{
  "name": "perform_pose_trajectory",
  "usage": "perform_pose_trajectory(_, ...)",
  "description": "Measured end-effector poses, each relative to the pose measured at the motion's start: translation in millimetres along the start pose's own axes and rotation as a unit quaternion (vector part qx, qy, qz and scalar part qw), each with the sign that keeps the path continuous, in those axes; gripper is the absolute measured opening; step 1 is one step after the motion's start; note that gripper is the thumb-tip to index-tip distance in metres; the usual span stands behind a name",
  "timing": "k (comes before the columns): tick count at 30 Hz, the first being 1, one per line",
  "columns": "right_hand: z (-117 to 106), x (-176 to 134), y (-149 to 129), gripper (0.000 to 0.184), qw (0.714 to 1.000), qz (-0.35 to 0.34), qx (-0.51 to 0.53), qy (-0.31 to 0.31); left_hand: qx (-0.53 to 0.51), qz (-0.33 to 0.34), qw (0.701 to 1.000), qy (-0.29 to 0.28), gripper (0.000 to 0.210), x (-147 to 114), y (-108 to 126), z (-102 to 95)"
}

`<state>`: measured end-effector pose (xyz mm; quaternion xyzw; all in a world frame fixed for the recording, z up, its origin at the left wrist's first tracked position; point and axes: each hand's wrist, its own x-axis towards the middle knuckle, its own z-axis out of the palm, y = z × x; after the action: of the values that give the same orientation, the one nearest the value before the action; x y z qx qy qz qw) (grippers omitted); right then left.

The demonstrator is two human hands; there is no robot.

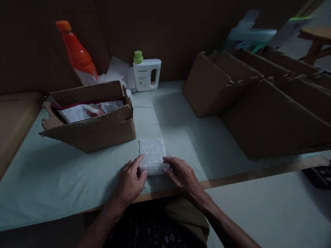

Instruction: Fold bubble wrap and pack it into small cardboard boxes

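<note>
One bubble-wrap pad [152, 152] lies between the left hand [131, 181] and right hand [184, 174], fingers [137, 161] gripping its sides.

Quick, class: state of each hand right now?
Left hand: partly curled at the left edge of the bubble wrap; firm grip unclear.
Right hand: partly curled at the bubble wrap's right edge; firm grip unclear.
</note>
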<state>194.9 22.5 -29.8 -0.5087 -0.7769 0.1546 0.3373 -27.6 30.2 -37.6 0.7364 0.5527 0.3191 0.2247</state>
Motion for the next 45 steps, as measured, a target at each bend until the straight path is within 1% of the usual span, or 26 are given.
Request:
perform_pose_trajectory(2, 1, -4, 2, 0.029, 0.998, -0.023, -0.030, 0.056, 0.017, -0.026, 0.999, -0.009, 0.050, 3, 0, 0.8)
perform_pose_trajectory(4, 1, -8, 1, 0.030, 0.993, -0.056, -0.058, 0.081, 0.039, -0.037, 0.998, -0.014, 0.051, 6, 0, 0.3)
perform_pose_trajectory(6, 3, -10, -1, 0.031, 0.990, -0.085, -0.086, 0.065, 0.063, -0.037, 0.997, -0.018, 0.049, 8, 2, -0.3)
perform_pose_trajectory(8, 6, -9, -3, 0.033, 0.986, -0.110, -0.121, 0.030, 0.084, -0.033, 0.996, -0.024, 0.046, 10, 3, -0.3)
perform_pose_trajectory(10, 10, -6, -3, 0.034, 0.982, -0.120, -0.147, -0.006, 0.103, -0.026, 0.994, -0.021, 0.042, 12, 3, -0.1)
perform_pose_trajectory(11, 12, -4, -2, 0.033, 0.981, -0.120, -0.153, -0.017, 0.107, -0.020, 0.994, -0.011, 0.042, 12, 3, -0.3)
perform_pose_trajectory(12, 13, -1, -1, 0.031, 0.981, -0.118, -0.155, -0.022, 0.107, -0.010, 0.994, 0.004, 0.042, 11, 3, -0.7)
perform_pose_trajectory(14, 14, 2, 0, 0.025, 0.982, -0.113, -0.147, -0.019, 0.091, 0.033, 0.995, 0.031, 0.046, 8, 1, -2.5)
perform_pose_trajectory(17, 12, 4, -2, 0.021, 0.987, -0.105, -0.119, -0.016, 0.045, 0.126, 0.991, 0.021, 0.045, -1, -1, -6.3)
perform_pose_trajectory(19, 10, 3, -5, 0.020, 0.992, -0.089, -0.089, -0.026, 0.012, 0.146, 0.989, 0.008, 0.039, -5, -1, -8.0)
perform_pose_trajectory(21, 8, 2, -6, 0.018, 0.995, -0.071, -0.060, -0.034, -0.006, 0.122, 0.993, 0.001, 0.036, -5, 0, -8.2)
perform_pose_trajectory(22, 7, 2, -7, 0.018, 0.996, -0.063, -0.057, -0.028, -0.005, 0.102, 0.995, -0.005, 0.036, -3, 1, -7.6)
perform_pose_trajectory(24, 6, 1, -7, 0.021, 0.995, -0.054, -0.081, 0.006, 0.020, 0.061, 0.998, -0.021, 0.037, 5, 2, -5.2)
perform_pose_trajectory(26, 4, 1, -8, 0.028, 0.990, -0.056, -0.122, 0.038, 0.064, 0.024, 0.997, -0.024, 0.039, 15, 4, -2.2)
perform_pose_trajectory(27, 3, 2, -9, 0.031, 0.988, -0.062, -0.138, 0.035, 0.085, 0.010, 0.996, -0.024, 0.039, 20, 4, -0.9)
perform_pose_trajectory(28, 3, 3, -10, 0.033, 0.986, -0.072, -0.147, 0.018, 0.100, -0.001, 0.995, -0.021, 0.039, 24, 5, 0.2)
perform_pose_trajectory(30, 5, 7, -11, 0.031, 0.983, -0.095, -0.155, -0.032, 0.098, -0.016, 0.995, -0.007, 0.038, 27, 4, 1.1)
perform_pose_trajectory(32, 9, 12, -9, 0.025, 0.981, -0.103, -0.154, -0.055, 0.041, -0.038, 0.998, 0.014, 0.038, 22, 3, 0.8)
perform_pose_trajectory(34, 14, 18, -7, 0.020, 0.985, -0.090, -0.140, -0.034, -0.060, -0.085, 0.994, 0.035, 0.044, 11, 2, 0.4)
perform_pose_trajectory(35, 17, 20, -6, 0.019, 0.988, -0.080, -0.127, -0.014, -0.122, -0.113, 0.985, 0.038, 0.049, 4, 2, 0.4)
perform_pose_trajectory(37, 20, 23, -8, 0.018, 0.994, -0.070, -0.085, 0.014, -0.251, -0.156, 0.955, 0.031, 0.060, -8, 3, 1.1)
perform_pose_trajectory(39, 21, 22, -12, 0.017, 0.997, -0.068, -0.020, 0.014, -0.351, -0.174, 0.920, 0.013, 0.067, -14, 6, 1.2)
perform_pose_trajectory(40, 20, 21, -15, 0.017, 0.998, -0.066, 0.015, 0.003, -0.377, -0.179, 0.909, 0.002, 0.068, -15, 7, 0.5)
perform_pose_trajectory(41, 18, 19, -17, 0.016, 0.997, -0.062, 0.046, -0.009, -0.383, -0.186, 0.905, -0.008, 0.068, -14, 9, -0.9)
perform_pose_trajectory(43, 12, 16, -19, 0.019, 0.995, -0.041, 0.086, -0.022, -0.365, -0.195, 0.910, -0.028, 0.065, -10, 13, -5.2)
perform_pose_trajectory(45, 5, 15, -18, 0.033, 0.993, -0.010, 0.112, -0.041, -0.345, -0.188, 0.919, -0.045, 0.064, -8, 16, -9.6)
